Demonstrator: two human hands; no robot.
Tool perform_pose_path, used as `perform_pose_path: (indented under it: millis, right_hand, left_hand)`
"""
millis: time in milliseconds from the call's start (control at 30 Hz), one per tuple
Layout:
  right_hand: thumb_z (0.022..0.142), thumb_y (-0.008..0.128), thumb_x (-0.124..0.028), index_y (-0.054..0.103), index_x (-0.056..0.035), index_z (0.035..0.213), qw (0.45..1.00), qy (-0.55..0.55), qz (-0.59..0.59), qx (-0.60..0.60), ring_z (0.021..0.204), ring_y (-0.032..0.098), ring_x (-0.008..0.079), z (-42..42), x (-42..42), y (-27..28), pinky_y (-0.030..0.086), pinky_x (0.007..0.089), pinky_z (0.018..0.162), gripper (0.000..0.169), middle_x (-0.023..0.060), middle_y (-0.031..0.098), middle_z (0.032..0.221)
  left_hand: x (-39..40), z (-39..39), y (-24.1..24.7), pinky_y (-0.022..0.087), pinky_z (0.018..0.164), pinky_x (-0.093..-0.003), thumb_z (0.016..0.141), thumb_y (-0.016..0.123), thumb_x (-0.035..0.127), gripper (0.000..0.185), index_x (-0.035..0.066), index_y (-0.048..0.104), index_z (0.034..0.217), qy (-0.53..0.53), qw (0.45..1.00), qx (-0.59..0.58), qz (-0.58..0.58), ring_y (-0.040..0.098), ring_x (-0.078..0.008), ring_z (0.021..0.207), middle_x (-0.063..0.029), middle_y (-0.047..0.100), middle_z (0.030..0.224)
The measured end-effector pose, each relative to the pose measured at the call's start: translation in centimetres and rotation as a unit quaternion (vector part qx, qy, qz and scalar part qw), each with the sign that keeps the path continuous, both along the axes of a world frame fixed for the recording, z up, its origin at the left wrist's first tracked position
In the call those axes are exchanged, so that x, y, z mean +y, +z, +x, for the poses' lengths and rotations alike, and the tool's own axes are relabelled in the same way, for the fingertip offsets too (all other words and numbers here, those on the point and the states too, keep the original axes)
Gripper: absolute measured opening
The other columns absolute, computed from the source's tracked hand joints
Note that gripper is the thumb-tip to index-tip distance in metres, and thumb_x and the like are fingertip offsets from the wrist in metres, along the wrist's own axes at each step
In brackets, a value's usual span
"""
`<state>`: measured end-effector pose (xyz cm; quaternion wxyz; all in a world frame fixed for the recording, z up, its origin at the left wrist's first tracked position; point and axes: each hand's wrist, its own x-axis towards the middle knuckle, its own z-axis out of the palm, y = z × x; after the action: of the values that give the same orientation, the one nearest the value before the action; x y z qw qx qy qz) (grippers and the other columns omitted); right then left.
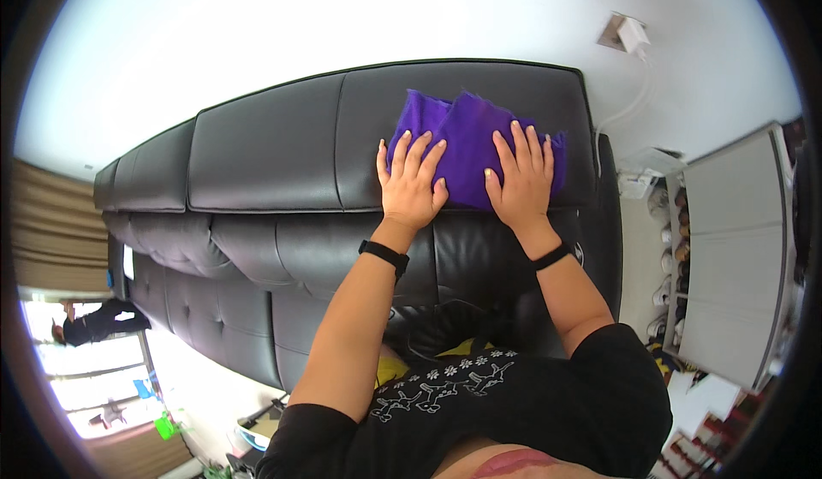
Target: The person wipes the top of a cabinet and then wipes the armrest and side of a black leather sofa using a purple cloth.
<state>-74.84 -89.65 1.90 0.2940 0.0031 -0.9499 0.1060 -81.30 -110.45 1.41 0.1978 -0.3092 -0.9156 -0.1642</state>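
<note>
A purple cloth (465,151) with frayed edges lies spread on the headrest of a black leather sofa (270,151). My left hand (411,177) rests flat on the cloth's left edge, fingers spread, its little finger reaching past the cloth onto the leather. On the right part of the cloth, my right hand (523,180) lies palm down with its fingers apart. Neither hand grips the fabric. Each wrist wears a black band. The cloth has a fold near its top, and the surface beneath it is hidden.
The pale wall behind the sofa holds a socket with a white plug (632,34), its cable running down beside the sofa's right end. A grey shoe cabinet (732,248) with shoes stands at right. Brown curtains (61,225) hang at left; a person (96,325) is near the window.
</note>
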Motion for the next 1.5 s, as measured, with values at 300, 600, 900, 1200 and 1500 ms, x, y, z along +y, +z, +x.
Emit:
perform_pose_path:
  millis: [300, 600, 900, 1200, 1500]
  right_hand:
    - [0.095, 0.06, -0.046, 0.058, -0.0077, 0.141, 0.994, -0.102, 0.016, 0.023, 0.14, 0.04, 0.0467, -1.4, -2.1, -0.8, 0.021, 0.0579, 0.121, 0.06, 0.0246, 0.047, 0.151]
    - [0.099, 0.044, -0.063, 0.047, -0.0234, 0.153, 0.976, -0.144, 0.023, -0.16, 0.155, 0.013, 0.0428, -4.9, -16.4, 1.7, -0.001, 0.0732, 0.117, 0.068, 0.0158, 0.025, 0.167]
    - [0.102, 0.043, -0.055, 0.041, -0.0284, 0.156, 0.957, -0.229, -0.06, -0.17, 0.152, 0.01, 0.0534, -4.9, -20.5, 1.8, -0.002, 0.0804, 0.111, 0.06, 0.0211, 0.017, 0.168]
    - [0.099, 0.046, -0.059, 0.046, -0.0231, 0.154, 0.97, -0.225, 0.01, -0.096, 0.15, 0.025, 0.0472, -3.2, -11.7, 0.0, 0.006, 0.067, 0.121, 0.065, 0.017, 0.032, 0.164]
    - [0.097, 0.048, -0.059, 0.049, -0.02, 0.152, 0.977, -0.195, 0.025, -0.086, 0.148, 0.028, 0.0467, -5.6, -8.3, 0.4, 0.007, 0.0646, 0.122, 0.067, 0.0194, 0.035, 0.161]
  left_hand:
    - [-1.0, -0.3, 0.4, 0.017, 0.124, -0.0571, 0.093, 0.059, 0.031, 0.051, 0.012, 0.054, 0.14, -0.053, 0.997, 0.054, 0.005, 0.041, -0.0332, 0.139, -0.0107, 0.052, 0.141]
    - [-15.1, -2.2, 1.9, 0.01, 0.12, -0.0687, 0.097, 0.055, 0.045, 0.056, 0.017, 0.053, 0.146, 0.01, 0.99, 0.088, -0.108, 0.046, -0.0331, 0.132, -0.0094, 0.053, 0.142]
    - [-12.5, -3.9, 2.1, 0.012, 0.121, -0.0645, 0.094, 0.058, 0.045, 0.069, -0.001, 0.049, 0.144, -0.019, 1.0, -0.004, -0.023, 0.032, -0.0469, 0.146, -0.0266, 0.043, 0.151]
    - [-6.2, -2.6, 1.1, 0.008, 0.122, -0.0637, 0.098, 0.052, 0.045, 0.067, 0.01, 0.042, 0.155, -0.093, 0.994, -0.005, -0.065, 0.022, -0.0457, 0.151, -0.0209, 0.034, 0.161]
    - [-3.4, -4.0, 1.1, 0.012, 0.12, -0.0668, 0.095, 0.054, 0.045, 0.065, 0.012, 0.048, 0.15, -0.083, 0.995, 0.025, -0.039, 0.028, -0.0457, 0.148, -0.021, 0.039, 0.157]
